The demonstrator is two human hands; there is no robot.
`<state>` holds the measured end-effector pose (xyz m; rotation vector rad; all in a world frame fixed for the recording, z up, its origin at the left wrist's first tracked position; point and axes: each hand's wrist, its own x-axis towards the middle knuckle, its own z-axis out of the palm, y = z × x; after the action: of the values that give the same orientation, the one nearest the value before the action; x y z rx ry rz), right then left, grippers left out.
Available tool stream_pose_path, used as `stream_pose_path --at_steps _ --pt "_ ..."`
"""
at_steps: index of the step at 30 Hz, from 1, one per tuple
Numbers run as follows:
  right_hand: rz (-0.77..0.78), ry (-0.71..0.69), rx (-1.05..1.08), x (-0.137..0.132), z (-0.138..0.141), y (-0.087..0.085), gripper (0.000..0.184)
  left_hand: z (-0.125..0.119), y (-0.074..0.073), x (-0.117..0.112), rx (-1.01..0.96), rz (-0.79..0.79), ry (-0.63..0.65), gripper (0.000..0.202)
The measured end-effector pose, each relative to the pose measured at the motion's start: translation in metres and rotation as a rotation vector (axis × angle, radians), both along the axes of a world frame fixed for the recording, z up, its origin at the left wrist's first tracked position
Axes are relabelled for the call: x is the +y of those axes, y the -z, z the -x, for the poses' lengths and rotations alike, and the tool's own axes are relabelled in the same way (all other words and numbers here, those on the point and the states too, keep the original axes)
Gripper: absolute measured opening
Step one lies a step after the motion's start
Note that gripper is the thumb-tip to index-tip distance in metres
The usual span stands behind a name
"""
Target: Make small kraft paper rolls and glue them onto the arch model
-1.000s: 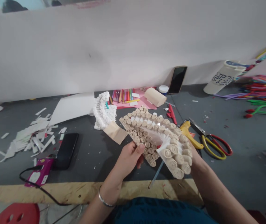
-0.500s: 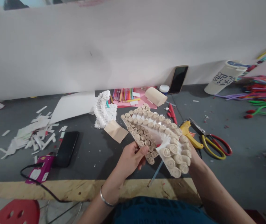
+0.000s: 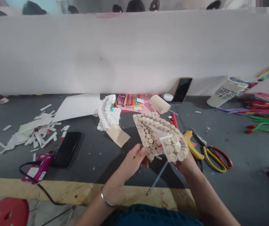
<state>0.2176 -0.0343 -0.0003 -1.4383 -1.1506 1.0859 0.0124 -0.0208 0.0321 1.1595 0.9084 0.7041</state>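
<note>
A curved white card piece covered with several small beige paper rolls (image 3: 156, 135) is held up over the grey tabletop (image 3: 243, 163). My left hand (image 3: 133, 160) pinches its lower left edge, thumb on top. Behind its lower right end sits my right hand (image 3: 187, 163), fingers wrapped under the piece and mostly hidden by it. A thin grey-blue stick (image 3: 156, 179) lies on the table just below both hands. A silver bangle circles my left wrist.
A yellow glue gun (image 3: 192, 144) and red-and-yellow scissors (image 3: 216, 153) lie right of my hands. A white paper figure (image 3: 107, 113), a beige paper scrap (image 3: 118, 135), a black phone (image 3: 66, 153), paper scraps (image 3: 35, 133), coloured pens (image 3: 128, 100), pipe cleaners (image 3: 266, 108) surround them.
The rolled-paper piece has been drawn in and tilted, so it looks smaller and more edge-on. My view has shifted, showing more of the wall above.
</note>
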Motion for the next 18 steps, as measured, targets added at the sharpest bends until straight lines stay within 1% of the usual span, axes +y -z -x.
stream_pose_path --at_steps 3,7,11,14,18 --pt "0.069 0.093 0.175 -0.001 0.003 0.007 0.025 -0.003 0.002 -0.001 0.023 -0.05 0.026 0.052" --pt "0.077 0.091 0.183 -0.006 0.006 0.012 0.023 -0.005 0.006 -0.004 0.049 -0.075 -0.003 0.048" --pt "0.085 0.077 0.235 -0.015 0.012 0.013 0.025 -0.007 0.011 -0.008 -0.027 -0.076 -0.055 0.043" --pt "0.095 0.069 0.297 -0.023 0.022 0.017 0.027 -0.012 0.015 -0.013 -0.104 -0.069 -0.127 0.043" --pt "0.098 0.055 0.362 -0.034 0.038 0.024 0.029 -0.018 0.021 -0.019 -0.119 0.006 -0.289 0.037"
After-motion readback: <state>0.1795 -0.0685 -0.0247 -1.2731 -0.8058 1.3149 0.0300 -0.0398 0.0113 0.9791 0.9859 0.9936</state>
